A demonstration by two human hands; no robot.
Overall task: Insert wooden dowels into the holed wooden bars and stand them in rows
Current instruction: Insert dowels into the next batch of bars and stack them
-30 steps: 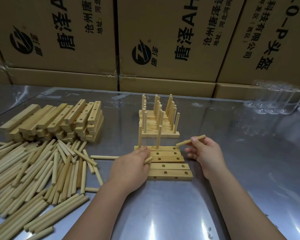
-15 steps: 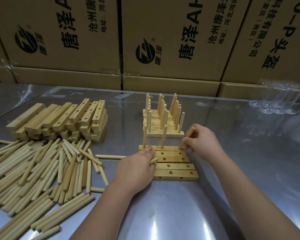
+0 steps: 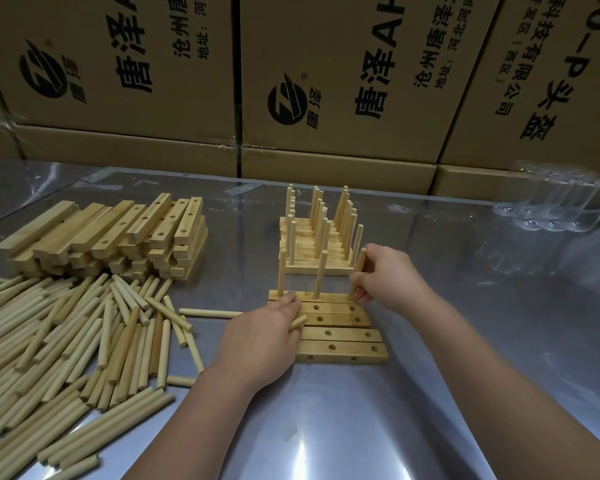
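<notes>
Since a second ago the right hand (image 3: 392,278) has swung its pale round wooden dowel (image 3: 360,266) from level in the air to nearly upright. Its foot is now at the right-end hole of the farthest flat holed wooden bar (image 3: 329,295), where two dowels already stand in the left and middle holes. The right fingers pinch that dowel low on its shaft. The left hand (image 3: 260,344) lies at 7 o'clock of the bar, knuckles up, fingers curled round a second short dowel (image 3: 298,322) whose blunt end pokes out toward 3 o'clock; its fingertips touch the bar's left end. Four more square-edged bars (image 3: 343,341) with drilled round holes lie flat side by side, just nearer the person. At 12 o'clock of them stands a block of finished bars (image 3: 312,268) bristling with upright dowels. At 9 o'clock on the glossy, reflective metal table (image 3: 361,427) sprawls a loose heap of smooth dowels (image 3: 66,341), with a stack of bare bars (image 3: 118,233) at 10 o'clock. Brown corrugated cartons (image 3: 326,46) behind carry a round black logo, "唐泽" and, at the right, "头盔". A clear plastic tray (image 3: 551,202) sits at 2 o'clock.
</notes>
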